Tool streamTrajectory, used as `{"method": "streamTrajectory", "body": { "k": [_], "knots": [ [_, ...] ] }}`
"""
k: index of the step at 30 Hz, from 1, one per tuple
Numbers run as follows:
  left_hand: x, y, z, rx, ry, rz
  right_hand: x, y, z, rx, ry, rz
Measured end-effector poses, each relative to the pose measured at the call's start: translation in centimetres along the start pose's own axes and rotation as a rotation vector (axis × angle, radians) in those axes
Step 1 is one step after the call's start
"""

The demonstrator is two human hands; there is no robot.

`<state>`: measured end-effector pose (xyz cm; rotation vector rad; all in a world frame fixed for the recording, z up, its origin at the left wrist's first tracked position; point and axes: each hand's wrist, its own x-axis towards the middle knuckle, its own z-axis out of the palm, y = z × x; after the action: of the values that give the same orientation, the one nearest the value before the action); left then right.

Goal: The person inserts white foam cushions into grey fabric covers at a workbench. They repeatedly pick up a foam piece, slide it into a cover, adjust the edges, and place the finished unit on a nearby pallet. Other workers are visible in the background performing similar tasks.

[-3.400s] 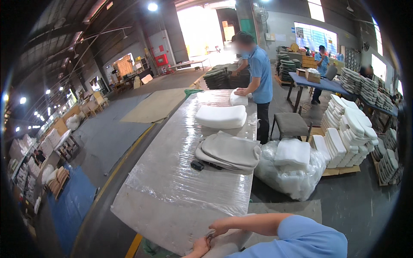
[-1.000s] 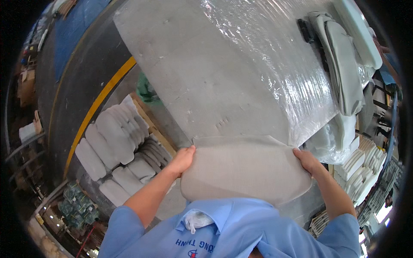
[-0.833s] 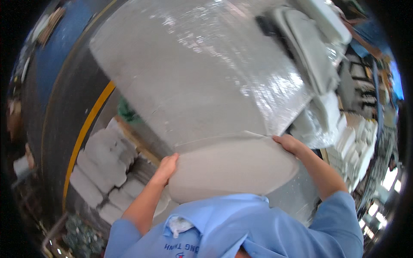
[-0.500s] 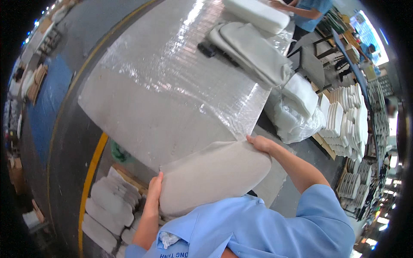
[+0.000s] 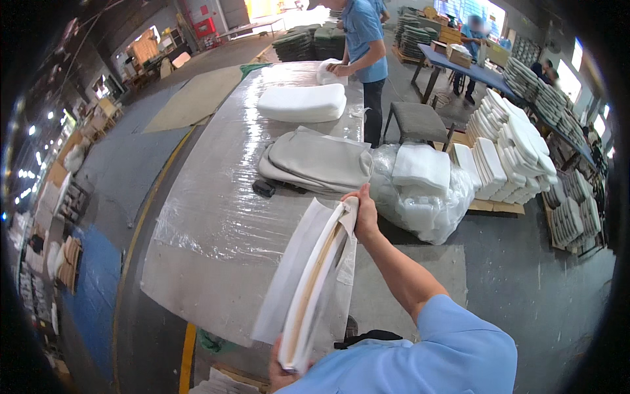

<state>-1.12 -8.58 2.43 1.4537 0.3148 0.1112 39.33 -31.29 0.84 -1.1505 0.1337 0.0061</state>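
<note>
I hold a long curved cushion (image 5: pixel 316 282) on its edge over the near right part of the table (image 5: pixel 203 276). White padding and a tan, board-like strip show along its open side, with loose pale fabric flaps beside it. My right hand (image 5: pixel 365 215) is closed round the far end, gripping fabric and padding together. At the near end, my left hand (image 5: pixel 281 368) grips the lower tip; its fingers are partly hidden. Just beyond lies a stack of grey fabric covers (image 5: pixel 321 161), with a small black object (image 5: pixel 264 188) beside it.
White foam pads (image 5: pixel 302 103) lie farther up the plastic-covered table. A co-worker (image 5: pixel 367 46) in blue handles white material at its far end. To the right are a clear plastic bag (image 5: pixel 426 203) of white pads, a grey stool (image 5: pixel 417 121) and stacked white cushions (image 5: pixel 512 148).
The cushion has turned from lying flat, grey face up, to standing on edge with its open side showing. My view has lifted toward the far end of the table.
</note>
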Motion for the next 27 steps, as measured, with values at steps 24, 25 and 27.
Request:
{"method": "streamTrajectory", "body": {
  "k": [24,25,27],
  "knots": [
    [13.8,1.6,5.5,0.141,-0.329,-0.099,4.5,4.1,-2.0,-0.235,-0.185,0.075],
    [14.0,1.1,5.5,0.157,-0.304,-0.106,4.7,4.3,-1.7,-0.259,-0.197,0.113],
    [14.8,0.9,5.6,0.126,-0.282,-0.133,5.3,4.6,-1.1,-0.274,-0.163,0.105]
  ]
}}
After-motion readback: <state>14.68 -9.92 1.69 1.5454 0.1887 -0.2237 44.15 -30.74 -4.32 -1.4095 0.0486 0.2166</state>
